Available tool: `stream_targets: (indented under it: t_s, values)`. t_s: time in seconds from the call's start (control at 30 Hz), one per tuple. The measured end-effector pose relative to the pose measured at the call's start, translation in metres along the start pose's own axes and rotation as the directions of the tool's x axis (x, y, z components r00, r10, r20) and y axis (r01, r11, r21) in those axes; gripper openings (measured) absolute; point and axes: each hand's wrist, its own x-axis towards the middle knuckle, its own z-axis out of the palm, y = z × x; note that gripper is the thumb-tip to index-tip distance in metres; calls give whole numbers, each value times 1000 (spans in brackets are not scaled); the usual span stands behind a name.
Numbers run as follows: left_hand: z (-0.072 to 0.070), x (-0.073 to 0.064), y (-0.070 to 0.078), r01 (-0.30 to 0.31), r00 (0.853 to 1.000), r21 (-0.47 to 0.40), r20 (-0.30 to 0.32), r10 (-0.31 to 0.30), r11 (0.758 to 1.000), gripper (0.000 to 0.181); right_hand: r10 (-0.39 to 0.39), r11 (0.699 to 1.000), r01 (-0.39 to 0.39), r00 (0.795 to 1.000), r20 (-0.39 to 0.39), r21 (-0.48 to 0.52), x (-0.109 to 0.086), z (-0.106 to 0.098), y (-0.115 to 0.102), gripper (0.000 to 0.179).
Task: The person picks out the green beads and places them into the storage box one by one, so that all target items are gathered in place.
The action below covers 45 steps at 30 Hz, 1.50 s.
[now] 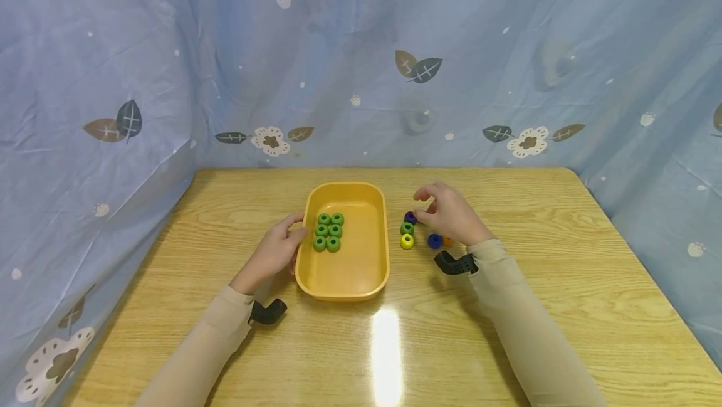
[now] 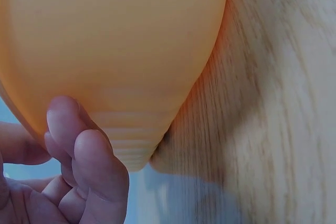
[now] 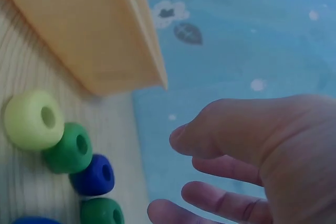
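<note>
My left hand [image 1: 277,247] grips the left side of a yellow plastic tray [image 1: 361,275], thumb over the rim and fingers against the outer wall [image 2: 121,45]. Several green beads [image 1: 335,231] stand in two columns along the tray's left side. My right hand [image 1: 448,211] hovers right of the tray with fingers spread and nothing between them. Below it a yellow bead [image 1: 407,241], a green bead [image 1: 407,228] and a dark blue bead [image 1: 410,217] form a line. The right wrist view shows another green bead [image 3: 102,212] past the blue one; the hand hides it in the head view.
Another blue bead [image 1: 435,241] and an orange bead [image 1: 447,241] lie under my right wrist, the orange one partly covered. A wooden table [image 1: 316,357] carries everything. Patterned blue cloth [image 1: 350,81] hangs behind the table and along its sides.
</note>
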Motion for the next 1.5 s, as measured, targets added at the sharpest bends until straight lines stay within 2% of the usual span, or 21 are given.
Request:
stream_targets:
  t_s: [0.37, 0.6, 0.93, 1.2, 1.5]
  values:
    - [0, 0, -2, 1, 1000, 0, 4, -1, 1000, 49, 57, 997, -55, 997, 49, -49, 3, 13, 13, 33]
    - [0, 1, -1, -4, 1000, 8, 2, 4, 1000, 49, 26, 995, -23, 999, 33, -93, 4, 17, 17, 31]
    - [0, 0, -2, 1, 1000, 20, 1, -1, 1000, 50, 39, 989, -34, 999, 35, -146, 6, 24, 22, 32]
    - [1, 0, -1, 3, 1000, 28, -9, -2, 1000, 49, 13, 983, -9, 1000, 20, -184, 6, 26, 27, 31]
    - [1, 0, -1, -1, 1000, 15, -5, 1, 1000, 49, -12, 981, 15, 1000, 20, -195, 5, 28, 28, 28]
